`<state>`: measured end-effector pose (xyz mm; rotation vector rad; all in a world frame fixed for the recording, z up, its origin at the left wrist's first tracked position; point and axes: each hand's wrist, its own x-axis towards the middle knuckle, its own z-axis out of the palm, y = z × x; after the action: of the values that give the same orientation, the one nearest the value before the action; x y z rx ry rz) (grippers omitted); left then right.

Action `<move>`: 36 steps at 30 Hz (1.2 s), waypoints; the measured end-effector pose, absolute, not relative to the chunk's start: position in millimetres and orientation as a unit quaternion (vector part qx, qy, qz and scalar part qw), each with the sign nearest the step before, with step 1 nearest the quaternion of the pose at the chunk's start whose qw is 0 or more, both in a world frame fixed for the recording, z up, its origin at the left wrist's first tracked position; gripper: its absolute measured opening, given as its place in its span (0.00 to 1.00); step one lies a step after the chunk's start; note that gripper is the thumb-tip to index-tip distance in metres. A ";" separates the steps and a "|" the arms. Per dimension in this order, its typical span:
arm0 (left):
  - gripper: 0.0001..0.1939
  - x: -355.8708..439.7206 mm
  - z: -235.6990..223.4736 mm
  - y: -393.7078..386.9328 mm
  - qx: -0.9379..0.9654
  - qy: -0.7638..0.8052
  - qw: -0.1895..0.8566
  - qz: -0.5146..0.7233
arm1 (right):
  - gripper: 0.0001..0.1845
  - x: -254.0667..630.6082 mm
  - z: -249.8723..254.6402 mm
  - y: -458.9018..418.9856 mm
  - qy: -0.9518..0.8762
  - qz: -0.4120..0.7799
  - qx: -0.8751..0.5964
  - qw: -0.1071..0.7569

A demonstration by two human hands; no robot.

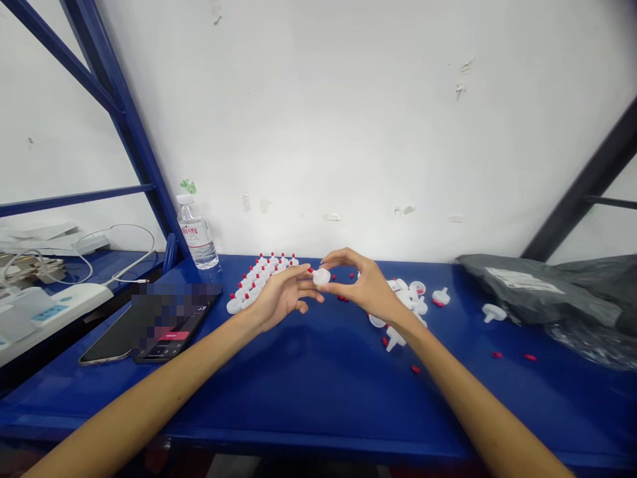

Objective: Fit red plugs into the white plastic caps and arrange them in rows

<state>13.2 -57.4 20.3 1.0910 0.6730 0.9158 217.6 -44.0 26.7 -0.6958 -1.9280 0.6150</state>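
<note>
Above the blue table, in the head view, I see a white nozzle cap (pixel 321 276) with a wide round base held between my hands. My right hand (pixel 365 282) grips its base between thumb and fingertips. My left hand (pixel 284 294) has its thumb and index finger at the small red tip cap (pixel 310 270) on the spout, with its other fingers loosely curled. Beside my left hand, rows of white nozzle caps with red tips (pixel 253 285) stand upright. Under and beside my right forearm lies a loose pile of white nozzle caps (pixel 415 297), with small red tip caps (pixel 416 370) scattered around.
Two phones (pixel 176 325) lie at the left, one with a lit screen. A water bottle (pixel 198 236) stands against the wall behind them. A power strip (pixel 54 315) with cables is at far left. Grey plastic bags (pixel 587 292) lie at the right, near a stray nozzle cap (pixel 494 313).
</note>
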 end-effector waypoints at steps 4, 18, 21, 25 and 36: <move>0.15 13.1 17.9 -56.8 0.484 0.286 0.715 0.415 | 0.18 216.7 25.7 -44.1 -0.791 0.259 -0.268 0.486; 0.16 20.4 12.6 -58.7 0.536 0.315 0.635 0.459 | 0.11 216.2 27.7 -48.5 -0.814 0.188 -0.295 0.463; 0.16 19.9 13.3 -59.1 0.544 0.315 0.629 0.458 | 0.12 215.8 28.4 -50.2 -0.816 0.186 -0.289 0.465; 0.16 18.3 14.1 -60.1 0.562 0.314 0.616 0.454 | 0.13 215.3 29.4 -52.1 -0.814 0.190 -0.275 0.475; 0.18 13.4 22.4 -59.9 0.579 0.333 0.620 0.411 | 0.12 212.6 28.1 -52.6 -0.803 0.207 -0.280 0.483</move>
<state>13.4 -59.9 22.4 1.3319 0.7656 0.9440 212.6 -52.6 28.1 -0.6823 -1.9578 0.5048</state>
